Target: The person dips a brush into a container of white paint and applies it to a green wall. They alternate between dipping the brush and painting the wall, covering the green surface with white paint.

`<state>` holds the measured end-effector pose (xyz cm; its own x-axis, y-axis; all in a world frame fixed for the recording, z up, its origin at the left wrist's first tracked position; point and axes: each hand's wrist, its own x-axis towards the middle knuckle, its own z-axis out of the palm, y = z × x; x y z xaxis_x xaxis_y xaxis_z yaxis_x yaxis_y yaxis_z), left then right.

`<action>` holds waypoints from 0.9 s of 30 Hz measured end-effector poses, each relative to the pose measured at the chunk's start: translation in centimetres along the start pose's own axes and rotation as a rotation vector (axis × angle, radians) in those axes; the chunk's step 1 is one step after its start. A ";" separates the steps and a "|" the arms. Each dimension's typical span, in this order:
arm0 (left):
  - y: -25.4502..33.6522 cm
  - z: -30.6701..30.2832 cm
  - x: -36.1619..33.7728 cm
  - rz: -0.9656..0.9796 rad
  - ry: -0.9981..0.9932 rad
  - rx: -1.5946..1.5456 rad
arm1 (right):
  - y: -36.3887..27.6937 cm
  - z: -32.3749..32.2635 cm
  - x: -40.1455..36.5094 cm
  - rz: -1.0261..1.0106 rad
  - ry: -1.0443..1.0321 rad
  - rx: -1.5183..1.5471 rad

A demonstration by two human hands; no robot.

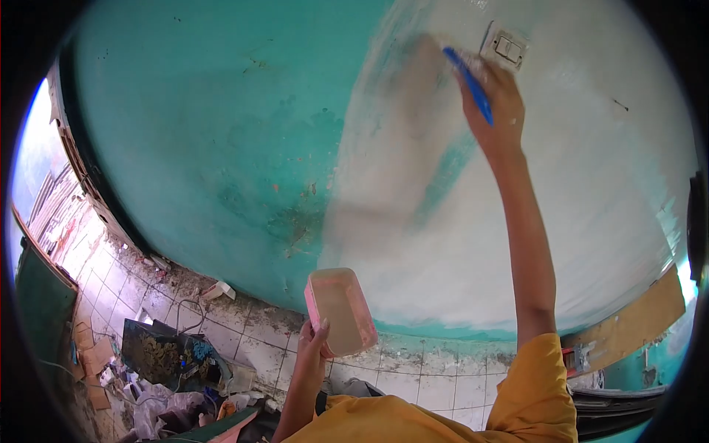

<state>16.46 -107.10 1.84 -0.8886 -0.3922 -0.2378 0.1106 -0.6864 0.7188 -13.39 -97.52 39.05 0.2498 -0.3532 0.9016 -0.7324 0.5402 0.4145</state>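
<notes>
My right hand [501, 103] is raised to the wall and closed around the blue handle of a paintbrush [470, 87]. The brush's bristles are hard to make out near the wall surface. Low in front of me, my left hand [314, 341] grips the left side of a pink rectangular container [341, 310] that has pale, whitish paint in it. The wall is turquoise [214, 140] on the left. White paint [436, 273] covers much of its right part, with turquoise streaks showing through.
A light switch [509, 49] is set in the wall just right of the brush. Clutter, including plastic bags [166, 413] and a dark patterned box-like object [159, 351], lies on the tiled floor [258, 354] at lower left. A wooden board [635, 314] leans at right.
</notes>
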 end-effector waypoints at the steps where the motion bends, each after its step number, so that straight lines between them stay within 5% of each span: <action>1: 0.0 0.2 -0.1 -0.008 0.000 0.002 | 0.6 0.5 0.5 -0.009 -0.001 -0.052; 6: -0.2 0.5 0.0 -0.015 0.008 -0.046 | -2.1 3.6 -10.7 -0.068 -0.445 -0.239; 10: 0.3 0.6 -0.3 0.010 -0.001 -0.058 | -9.3 2.1 -20.1 -0.069 -0.819 0.136; 13: 0.4 0.5 -0.3 0.034 0.002 -0.061 | -8.3 2.3 -18.1 0.158 -0.705 0.214; 14: 0.3 0.5 -0.4 0.032 -0.001 -0.059 | -6.6 3.0 -16.1 0.318 -0.820 0.072; 17: 0.1 0.4 -0.6 0.014 -0.003 -0.043 | -1.7 2.0 -6.0 0.379 -0.512 -0.006; 20: -0.4 0.5 -0.6 0.015 0.000 -0.063 | 2.4 1.4 0.9 0.032 -0.060 -0.113; 23: -0.8 0.3 -0.6 -0.005 -0.020 -0.039 | 2.6 0.5 3.3 -0.048 0.041 -0.146; 27: -1.0 0.3 -0.5 0.002 -0.004 -0.063 | -0.4 2.4 -8.1 -0.114 -0.437 -0.241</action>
<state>16.66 -106.05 1.47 -0.8903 -0.3910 -0.2334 0.1401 -0.7228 0.6767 -16.69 -96.71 31.25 -0.0068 -0.6786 0.7345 -0.5361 0.6225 0.5702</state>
